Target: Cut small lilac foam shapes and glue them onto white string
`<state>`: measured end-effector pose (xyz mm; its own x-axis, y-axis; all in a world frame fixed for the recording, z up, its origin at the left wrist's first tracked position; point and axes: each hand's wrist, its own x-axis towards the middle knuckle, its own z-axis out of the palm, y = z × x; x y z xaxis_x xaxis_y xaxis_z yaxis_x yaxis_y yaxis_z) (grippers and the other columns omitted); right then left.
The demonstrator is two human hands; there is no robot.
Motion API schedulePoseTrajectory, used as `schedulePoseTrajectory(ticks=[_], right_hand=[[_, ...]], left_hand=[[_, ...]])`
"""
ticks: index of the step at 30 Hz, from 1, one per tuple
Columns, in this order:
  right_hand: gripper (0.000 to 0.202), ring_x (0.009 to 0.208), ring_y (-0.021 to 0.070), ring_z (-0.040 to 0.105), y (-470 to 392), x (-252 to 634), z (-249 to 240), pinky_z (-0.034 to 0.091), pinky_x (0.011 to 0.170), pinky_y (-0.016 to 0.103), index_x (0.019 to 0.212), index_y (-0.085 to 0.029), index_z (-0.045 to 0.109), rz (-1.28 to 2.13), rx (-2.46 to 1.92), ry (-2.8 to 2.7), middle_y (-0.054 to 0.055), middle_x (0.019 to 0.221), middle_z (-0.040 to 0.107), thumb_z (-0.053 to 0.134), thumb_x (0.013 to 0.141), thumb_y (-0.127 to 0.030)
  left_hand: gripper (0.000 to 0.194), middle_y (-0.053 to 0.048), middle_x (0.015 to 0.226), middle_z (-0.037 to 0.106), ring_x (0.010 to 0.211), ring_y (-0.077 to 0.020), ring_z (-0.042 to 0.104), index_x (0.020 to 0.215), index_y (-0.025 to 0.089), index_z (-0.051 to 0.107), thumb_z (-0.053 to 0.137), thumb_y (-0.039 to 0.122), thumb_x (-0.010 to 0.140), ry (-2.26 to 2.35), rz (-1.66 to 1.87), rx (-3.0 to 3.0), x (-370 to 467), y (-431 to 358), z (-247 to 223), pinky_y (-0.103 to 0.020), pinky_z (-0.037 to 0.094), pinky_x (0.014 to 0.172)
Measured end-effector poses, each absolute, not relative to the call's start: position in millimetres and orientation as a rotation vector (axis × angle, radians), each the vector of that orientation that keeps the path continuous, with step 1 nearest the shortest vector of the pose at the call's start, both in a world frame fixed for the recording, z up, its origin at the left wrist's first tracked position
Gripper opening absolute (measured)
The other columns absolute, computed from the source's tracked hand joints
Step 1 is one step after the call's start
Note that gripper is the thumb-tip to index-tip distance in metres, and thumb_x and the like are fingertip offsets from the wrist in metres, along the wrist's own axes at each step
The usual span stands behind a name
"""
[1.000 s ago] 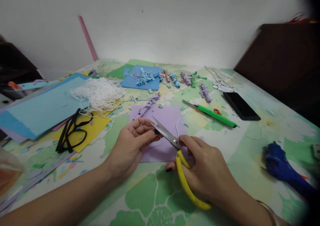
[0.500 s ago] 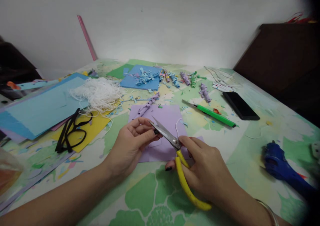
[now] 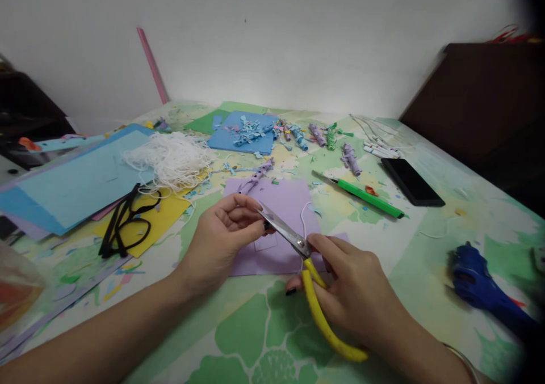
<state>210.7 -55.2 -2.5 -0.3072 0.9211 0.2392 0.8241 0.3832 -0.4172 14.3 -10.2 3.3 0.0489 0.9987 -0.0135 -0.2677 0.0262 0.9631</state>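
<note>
My right hand (image 3: 349, 276) is closed around a pair of scissors (image 3: 315, 293) with yellow handles. Their steel blades point up and left, nearly closed, to the fingers of my left hand (image 3: 230, 236). That hand is curled, thumb and fingers drawn together by the blade tips; whatever they pinch is hidden. Beneath both hands lies a purple foam sheet (image 3: 289, 197). A white string (image 3: 302, 216) curves over it just above the scissors' pivot. A rolled purple piece with dark dots (image 3: 260, 172) rests at the sheet's far edge.
Left are a heap of white string (image 3: 172, 160), black-framed glasses (image 3: 128, 222) and blue sheets (image 3: 85, 185). Several rolled, decorated pieces (image 3: 317, 134) lie at the back. On the right are a green cutter (image 3: 370, 198), a phone (image 3: 412, 181) and a blue glue gun (image 3: 472, 270).
The scissor blades have come closer together at the tips beside my left fingers. The whole view has shifted slightly, so things appear a little further right.
</note>
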Motion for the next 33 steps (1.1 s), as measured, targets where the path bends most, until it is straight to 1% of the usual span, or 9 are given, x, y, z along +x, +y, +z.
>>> schedulePoseTrajectory(ticks=[6,12,18,23,26,33], right_hand=[[0.026,0.061,0.0191,0.056,-56,212,-1,0.037,0.055,0.029,0.092,-0.018,0.06,0.329,-1.516,-2.233,0.006,0.075,0.062,0.057,0.081,-0.042],[0.029,0.06,0.0183,0.056,-55,214,0,0.037,0.056,0.028,0.09,-0.018,0.061,0.315,-1.514,-2.253,0.005,0.072,0.061,0.06,0.081,-0.046],[0.026,0.058,0.0178,0.055,-52,216,2,0.034,0.054,0.027,0.088,-0.018,0.062,0.327,-1.489,-2.263,0.004,0.07,0.061,0.059,0.079,-0.042],[0.025,0.062,0.0188,0.057,-51,218,3,0.035,0.056,0.028,0.09,-0.019,0.063,0.383,-1.492,-2.274,0.004,0.073,0.062,0.061,0.077,-0.041],[0.023,0.063,0.0189,0.058,-51,219,3,0.036,0.057,0.028,0.089,-0.02,0.062,0.426,-1.498,-2.283,0.004,0.072,0.062,0.061,0.077,-0.039],[0.021,0.063,0.0184,0.057,-50,220,3,0.036,0.058,0.028,0.087,-0.021,0.062,0.485,-1.472,-2.245,0.003,0.072,0.064,0.063,0.076,-0.039]], left_hand=[[0.022,0.004,0.064,0.067,0.06,-0.0095,0.065,0.078,0.017,0.06,0.075,0.008,0.064,1.062,1.26,1.094,12,-10,7,-0.017,0.051,0.06],[0.038,0.005,0.066,0.068,0.058,-0.0114,0.065,0.089,0.018,0.049,0.074,0.007,0.062,1.049,1.228,1.046,10,-7,9,-0.021,0.051,0.061],[0.043,0.006,0.064,0.067,0.056,-0.0128,0.066,0.087,0.02,0.045,0.074,0.005,0.058,1.028,1.194,1.086,8,-3,11,-0.023,0.052,0.059],[0.047,0.005,0.065,0.068,0.056,-0.0115,0.065,0.087,0.022,0.04,0.07,0.002,0.057,1.037,1.145,1.153,6,-2,16,-0.02,0.05,0.056],[0.05,0.004,0.065,0.068,0.056,-0.0124,0.065,0.089,0.022,0.038,0.07,0.002,0.056,1.037,1.11,1.211,3,0,18,-0.021,0.05,0.056],[0.048,0.003,0.069,0.069,0.063,-0.0131,0.067,0.092,0.021,0.04,0.072,0.004,0.061,0.981,1.107,1.234,3,2,16,-0.023,0.053,0.062]])
